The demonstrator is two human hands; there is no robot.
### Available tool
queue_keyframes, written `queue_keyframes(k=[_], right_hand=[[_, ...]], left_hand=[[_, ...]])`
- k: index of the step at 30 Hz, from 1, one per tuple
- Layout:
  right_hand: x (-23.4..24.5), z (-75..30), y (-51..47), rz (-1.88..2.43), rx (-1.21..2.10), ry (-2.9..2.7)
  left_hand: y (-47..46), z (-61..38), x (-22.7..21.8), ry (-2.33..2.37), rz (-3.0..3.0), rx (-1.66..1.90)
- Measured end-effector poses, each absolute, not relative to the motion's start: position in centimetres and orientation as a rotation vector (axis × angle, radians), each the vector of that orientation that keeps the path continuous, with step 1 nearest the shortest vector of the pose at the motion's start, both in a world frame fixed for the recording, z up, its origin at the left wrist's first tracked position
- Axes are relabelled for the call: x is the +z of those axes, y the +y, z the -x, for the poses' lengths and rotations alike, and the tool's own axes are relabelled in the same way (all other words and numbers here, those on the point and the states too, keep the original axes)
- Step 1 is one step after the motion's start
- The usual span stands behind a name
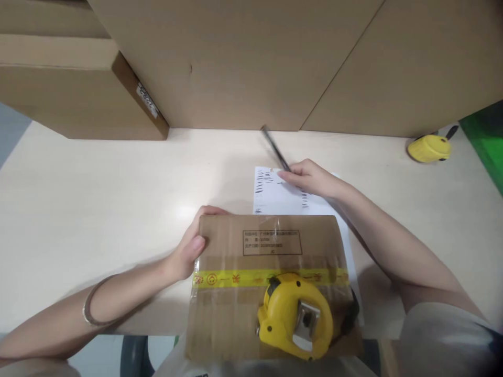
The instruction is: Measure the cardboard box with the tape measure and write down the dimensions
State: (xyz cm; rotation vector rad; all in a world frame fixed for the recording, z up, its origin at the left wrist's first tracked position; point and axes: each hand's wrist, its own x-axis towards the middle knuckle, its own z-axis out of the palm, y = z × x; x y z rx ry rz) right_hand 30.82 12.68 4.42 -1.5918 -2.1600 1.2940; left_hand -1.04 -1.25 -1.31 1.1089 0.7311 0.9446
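Observation:
A taped cardboard box [223,330] with a yellow printed strip sits close to my body at the table's front edge. My left hand [192,243] grips its left side, thumb on the near face and fingers behind. On top of the box lies a yellow tape measure [275,319]; neither hand touches it. Between the fingers of my right hand [308,177] is a dark pen [277,149], tilted up and away to the left. Below that hand lies a white sheet of paper [275,201] with handwritten marks, partly covered by the box.
Large cardboard boxes [236,63] stand along the back of the pale table [98,193], with another box [78,99] at the back left. A second yellow tape measure [428,148] lies at the far right. Something green [485,136] shows beyond the right edge.

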Motion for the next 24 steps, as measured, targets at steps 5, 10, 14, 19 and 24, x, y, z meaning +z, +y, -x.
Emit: queue_keyframes(k=[5, 10, 14, 19, 24], right_hand=[[6.3, -32.3, 10.6, 1.832, 0.959, -2.504], [6.9, -32.3, 7.8, 2.078, 0.456, -2.482], [10.7, -33.0, 3.4, 1.900, 0.221, -2.297], [13.0, -31.8, -4.1, 1.057, 0.174, -2.466], [11.4, -29.2, -7.9, 1.174, -0.111, -2.532]], left_hand=[[-0.8, 1.6, -1.9, 0.748, -1.196, 0.967], [-0.3, 1.3, -1.1, 0.793, -1.319, 1.015], [-0.1, 1.4, -0.1, 0.827, -1.487, 1.276], [-0.6, 2.5, 1.0, 0.888, -1.691, 1.228], [-1.3, 2.7, 0.9, 0.839, -1.433, 1.095]])
